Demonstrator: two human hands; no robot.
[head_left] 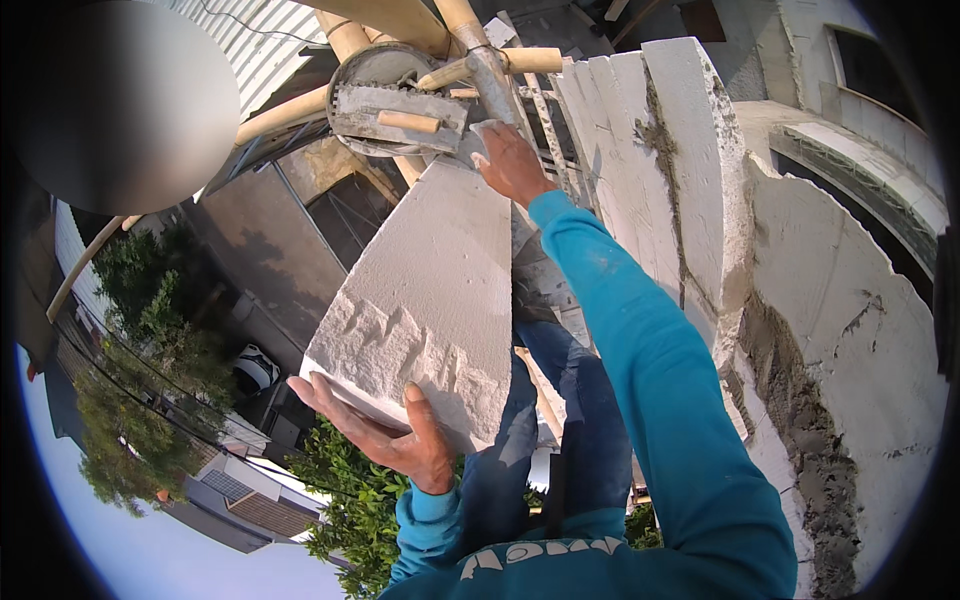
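A long white lightweight concrete block [430,260] lies tilted in front of my body, its near end rough and chipped. My left hand [400,435] grips that near end, thumb on the chipped face and fingers along the lower edge. At the far right corner, my right hand [515,170] holds the block with bent fingers; part of its grip is hidden. Just beyond the far end stands a round bucket [372,68] with grey mortar on it. Across its top rests a flat, mortar-smeared trowel [360,105] with a wooden handle [408,122].
On the right rises a wall of white blocks [690,150] with rough mortar [800,430] in its joints. Bamboo poles [290,115] cross around the bucket. Far below on the left are trees [150,370], a parked car [257,368] and roofs. A blurred round shape covers the upper left.
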